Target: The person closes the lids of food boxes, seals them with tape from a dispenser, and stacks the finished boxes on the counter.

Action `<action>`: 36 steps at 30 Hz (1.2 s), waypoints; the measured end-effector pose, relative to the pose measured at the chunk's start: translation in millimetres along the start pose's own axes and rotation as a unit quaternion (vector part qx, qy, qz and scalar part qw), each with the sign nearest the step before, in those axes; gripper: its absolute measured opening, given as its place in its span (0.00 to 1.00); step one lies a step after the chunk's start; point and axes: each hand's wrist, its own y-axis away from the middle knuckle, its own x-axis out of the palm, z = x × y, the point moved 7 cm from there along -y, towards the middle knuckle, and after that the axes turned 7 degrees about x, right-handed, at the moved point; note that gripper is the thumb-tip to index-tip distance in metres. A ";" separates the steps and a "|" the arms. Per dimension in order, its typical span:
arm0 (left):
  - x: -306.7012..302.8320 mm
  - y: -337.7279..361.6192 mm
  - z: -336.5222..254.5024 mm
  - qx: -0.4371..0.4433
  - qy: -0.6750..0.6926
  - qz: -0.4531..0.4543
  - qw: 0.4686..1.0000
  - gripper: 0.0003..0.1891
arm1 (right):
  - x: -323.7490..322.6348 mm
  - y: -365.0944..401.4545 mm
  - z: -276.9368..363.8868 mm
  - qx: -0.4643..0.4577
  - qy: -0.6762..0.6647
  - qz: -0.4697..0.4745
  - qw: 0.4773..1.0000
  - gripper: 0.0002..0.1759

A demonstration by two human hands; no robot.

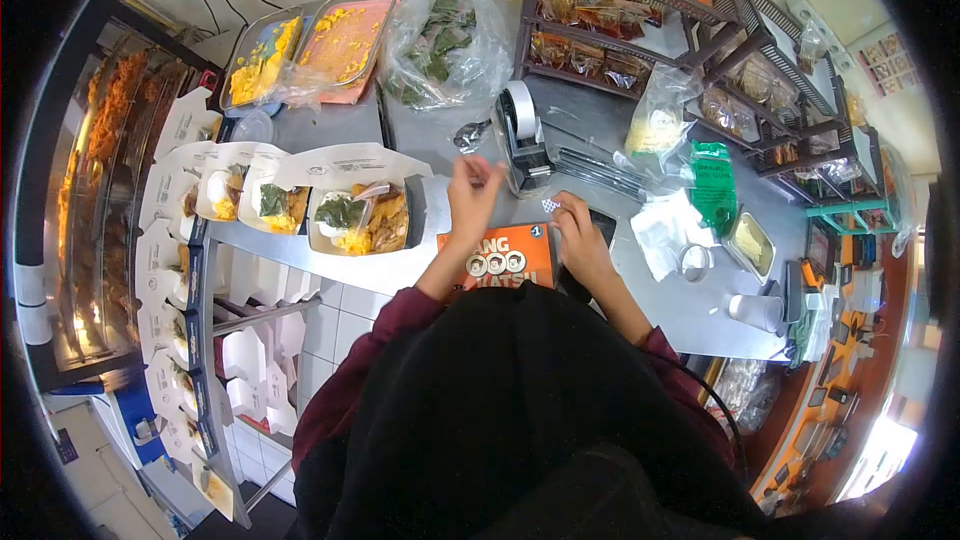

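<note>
An orange box (512,252) with printed faces and large letters lies in front of my body at the table edge. Beside it, my right hand (580,238) pinches a small white piece with a dark checkered pattern (550,206). My left hand (474,202) is above the box's far left corner, its fingers curled together near the tape dispenser (522,145); what they hold, if anything, is too small to make out. To the left, an open white box (360,212) contains rice, yellow shreds, a green leaf and brown meat pieces.
More filled open boxes (222,188) line the left side. Trays of yellow shreds (342,40) and a plastic bag of leaves (445,48) stand behind. Crates of packets (610,35), a green packet (712,185), white napkins (665,232) and a metal container (750,245) are at the right.
</note>
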 end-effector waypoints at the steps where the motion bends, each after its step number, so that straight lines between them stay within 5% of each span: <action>1: 2.2 9.4 -3.6 -0.035 0.010 0.039 0.999 0.14 | -0.4 -0.8 -0.8 0.006 -0.015 -0.008 1.000 0.10; 4: 20.0 21.4 -20.3 -0.059 0.158 0.031 0.985 0.13 | -4.6 -7.8 2.6 0.023 -0.046 -0.026 0.998 0.10; 11: 20.8 -0.6 -18.7 -0.090 0.165 0.066 0.980 0.19 | -33.9 -37.2 5.1 0.016 -0.109 -0.105 0.988 0.09; 20: 54.9 32.7 -14.8 -0.232 0.187 0.224 0.928 0.21 | 5.9 -17.4 -14.1 0.046 -0.098 -0.031 0.994 0.10; 29: 59.9 39.1 12.8 -0.112 0.155 0.106 0.976 0.12 | 14.1 -2.6 -26.5 0.018 -0.156 -0.071 0.985 0.08; 32: 57.8 39.5 4.4 -0.106 0.138 0.095 0.980 0.10 | 29.2 2.1 -57.2 0.159 -0.447 -0.118 0.872 0.06; 36: 59.7 43.9 8.6 -0.105 0.132 0.103 0.980 0.09 | 44.3 -4.7 -68.1 0.368 -0.515 -0.046 0.773 0.06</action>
